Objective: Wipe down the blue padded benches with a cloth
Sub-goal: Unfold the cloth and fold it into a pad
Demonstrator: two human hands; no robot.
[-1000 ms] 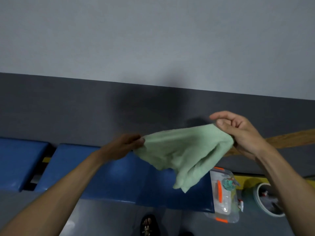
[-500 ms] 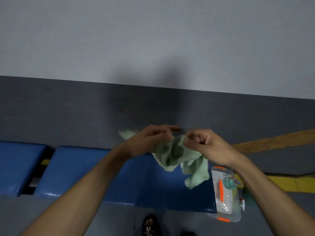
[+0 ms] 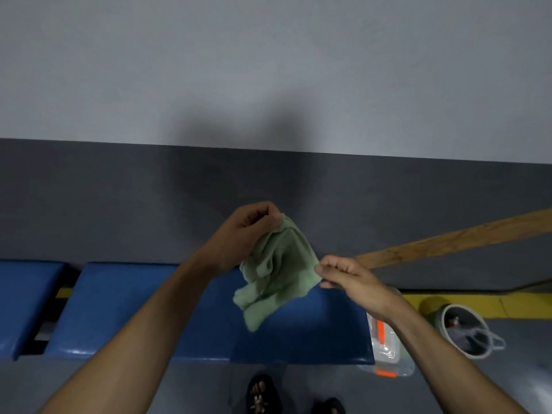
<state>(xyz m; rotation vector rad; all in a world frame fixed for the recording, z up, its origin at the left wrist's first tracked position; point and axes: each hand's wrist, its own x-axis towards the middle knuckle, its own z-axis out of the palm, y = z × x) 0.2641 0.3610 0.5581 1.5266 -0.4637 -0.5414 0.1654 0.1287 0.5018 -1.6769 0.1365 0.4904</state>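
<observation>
Frame centre: refolding soft pale-green cloth (image 3: 276,270), spread wide a second ago; left hand (image 3: 245,234) gripping top, right hand (image 3: 343,276) pinching edge; blue padded bench (image 3: 179,309) below awaiting wiping.

You look through one head-worn, wide-angle view, tilted forward and down from standing height. It faces the two-tone grey wall (image 3: 268,85), with the long blue padded bench (image 3: 149,309) running across the lower frame. Your forearms reach in close from the bottom corners, and your sandalled foot (image 3: 261,392) shows at the bottom edge
</observation>
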